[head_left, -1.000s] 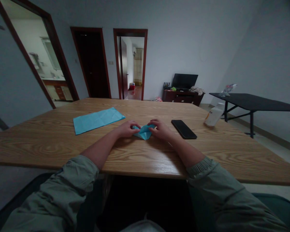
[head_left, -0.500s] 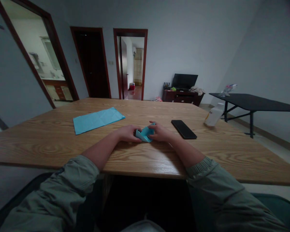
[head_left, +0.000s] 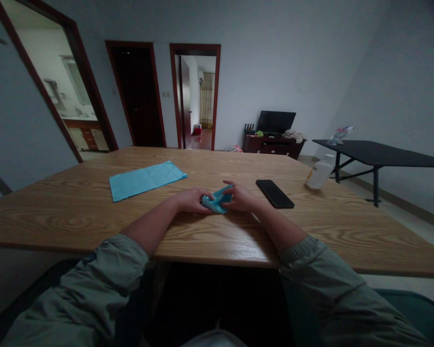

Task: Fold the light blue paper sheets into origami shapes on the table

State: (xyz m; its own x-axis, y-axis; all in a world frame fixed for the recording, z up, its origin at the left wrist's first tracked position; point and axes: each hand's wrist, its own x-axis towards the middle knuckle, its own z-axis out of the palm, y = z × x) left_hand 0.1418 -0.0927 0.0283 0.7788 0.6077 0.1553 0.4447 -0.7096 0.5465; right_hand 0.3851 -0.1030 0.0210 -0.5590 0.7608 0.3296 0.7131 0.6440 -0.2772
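A small folded piece of light blue paper (head_left: 217,201) lies on the wooden table (head_left: 217,231), pinched from both sides. My left hand (head_left: 191,199) grips its left edge with the fingers curled over it. Its right side is gripped by my right hand (head_left: 240,197), which folds a flap up and over. Both forearms rest on the table, sleeves pushed back. Part of the paper is hidden under my fingers.
A flat sheet of light blue paper (head_left: 146,179) lies to the left, farther back. A black phone (head_left: 275,193) lies right of my hands, and a white bottle (head_left: 318,173) stands near the table's right edge. A black side table (head_left: 383,154) stands beyond.
The paper was lying flatter and wider between my hands. My hands have drawn closer together and the paper is now bunched up, with a flap raised on the right.
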